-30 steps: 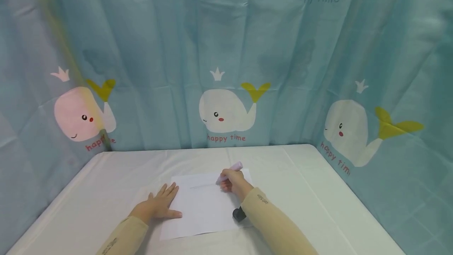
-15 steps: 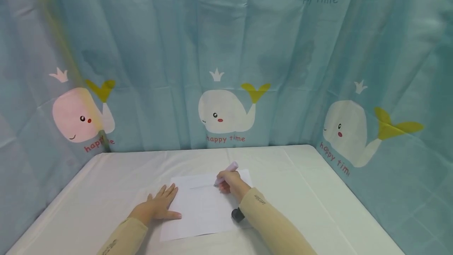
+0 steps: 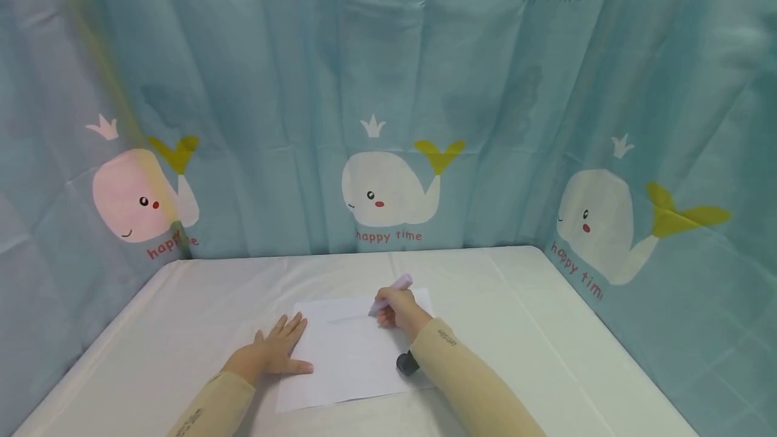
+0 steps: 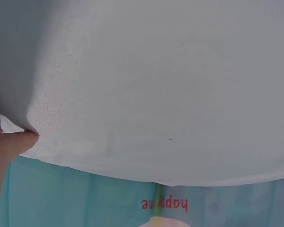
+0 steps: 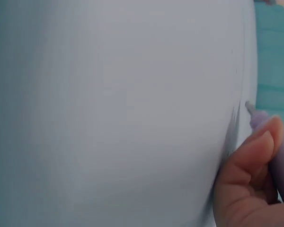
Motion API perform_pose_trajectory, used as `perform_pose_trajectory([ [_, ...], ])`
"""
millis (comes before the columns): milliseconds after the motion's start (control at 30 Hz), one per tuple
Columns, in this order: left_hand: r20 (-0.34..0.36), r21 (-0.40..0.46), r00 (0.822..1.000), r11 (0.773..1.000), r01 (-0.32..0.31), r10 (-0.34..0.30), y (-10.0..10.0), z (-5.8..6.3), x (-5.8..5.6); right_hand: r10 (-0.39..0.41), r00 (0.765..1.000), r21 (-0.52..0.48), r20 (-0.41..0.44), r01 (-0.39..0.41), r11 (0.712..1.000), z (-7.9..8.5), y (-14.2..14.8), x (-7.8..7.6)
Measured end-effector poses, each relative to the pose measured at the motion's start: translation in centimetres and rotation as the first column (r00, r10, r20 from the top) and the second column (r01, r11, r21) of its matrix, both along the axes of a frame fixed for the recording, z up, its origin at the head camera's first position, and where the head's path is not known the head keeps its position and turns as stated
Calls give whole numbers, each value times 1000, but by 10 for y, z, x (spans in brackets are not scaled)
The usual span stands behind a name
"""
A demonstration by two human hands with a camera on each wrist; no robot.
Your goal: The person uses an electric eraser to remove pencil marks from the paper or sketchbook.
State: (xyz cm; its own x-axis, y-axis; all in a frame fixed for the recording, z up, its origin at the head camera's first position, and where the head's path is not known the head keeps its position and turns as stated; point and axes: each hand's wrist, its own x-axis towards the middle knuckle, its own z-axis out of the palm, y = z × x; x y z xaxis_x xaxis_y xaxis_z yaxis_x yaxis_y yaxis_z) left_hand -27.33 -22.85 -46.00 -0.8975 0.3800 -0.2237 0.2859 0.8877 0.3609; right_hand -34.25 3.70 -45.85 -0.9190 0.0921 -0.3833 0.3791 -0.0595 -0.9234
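Note:
A sheet of white paper (image 3: pixel 342 373) lies on the white-covered table. My left hand (image 3: pixel 270 353) rests flat over its left edge with fingers spread and thumb on the sheet; only a little of it shows in the left wrist view. Near the far right part of the sheet, my right hand (image 3: pixel 399 310) pinches a light purple marker (image 3: pixel 403 282), which slants up to the right. The marker's grey tip (image 5: pixel 248 107) shows in the right wrist view. At its left a faint thin line (image 3: pixel 347 319) runs across the paper; whether the tip touches the sheet I cannot tell.
Beneath the right forearm sits a small black object (image 3: pixel 407 363), seemingly at the wrist. White cloth (image 3: pixel 522 349) covers the table. Around its back and sides hangs a blue-green curtain (image 3: pixel 291 187) printed with whales.
The marker in my right hand has shifted slightly left, then slightly back to the right, near the line's right end. My left hand has stayed in place on the paper.

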Motion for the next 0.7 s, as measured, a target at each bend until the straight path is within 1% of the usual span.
perform_pose_trajectory([
  [133,0,6,1000,1000,4,-4,-2,-1,-2,-55,999,15,4,54,998,1,-6,-4],
  [200,3,9,1000,1000,6,-6,-3,-2,-3,-58,998,26,6,58,998,1,-7,-5],
  [267,0,6,1000,1000,8,-8,-3,-4,-3,-37,999,40,3,37,999,0,-5,-5],
  [367,-4,0,1000,1000,5,-5,-2,-6,-2,25,1000,62,11,-26,998,-1,-2,-3],
  [467,5,-8,1000,1000,2,-2,-2,-7,-1,65,998,59,14,-66,996,-1,0,-1],
  [700,9,3,1000,1000,-1,1,-2,-4,0,86,996,61,11,-87,994,-2,0,-3],
])
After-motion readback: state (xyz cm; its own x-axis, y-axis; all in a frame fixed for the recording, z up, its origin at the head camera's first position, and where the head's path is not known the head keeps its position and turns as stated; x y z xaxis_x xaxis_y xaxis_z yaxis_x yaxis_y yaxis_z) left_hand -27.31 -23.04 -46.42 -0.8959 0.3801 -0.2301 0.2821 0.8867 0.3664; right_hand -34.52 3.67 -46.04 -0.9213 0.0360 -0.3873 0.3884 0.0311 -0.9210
